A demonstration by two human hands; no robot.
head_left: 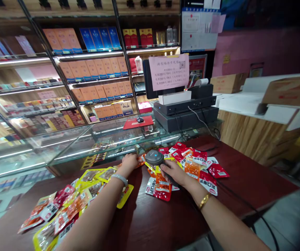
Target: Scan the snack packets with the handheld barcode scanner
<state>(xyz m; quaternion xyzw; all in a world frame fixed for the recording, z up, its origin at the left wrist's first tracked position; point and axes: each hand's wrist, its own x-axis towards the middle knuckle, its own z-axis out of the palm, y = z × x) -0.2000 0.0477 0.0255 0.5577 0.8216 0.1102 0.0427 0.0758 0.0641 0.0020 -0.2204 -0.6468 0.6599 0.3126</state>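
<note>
- A dark handheld scanner [155,157] is gripped in the right hand [176,173], with the fingers wrapped round its handle and its rounded head raised above the packets.
- A gold bracelet [204,200] is worn on the right wrist.
- The left hand [129,162] is laid palm down on an orange snack packet [141,160] at the far edge of the counter; the fingers are curled loosely over it, and whether the packet is actually pinched cannot be told.
- A pale bangle [120,178] is worn on the left wrist.
- The orange packet is found just left of the scanner head, close to the glass display case [68,146].
- A heap of red and orange packets [195,164] is spread on the dark wooden counter [155,223] under and to the right of the right hand.
- A second heap of yellow and red packets [68,205] is spread to the left, beneath the left forearm.
- A black cash register [186,108] with a pink paper notice [169,71] is seen behind the heaps, and a black cable [233,195] is trailed across the counter to the right.
</note>
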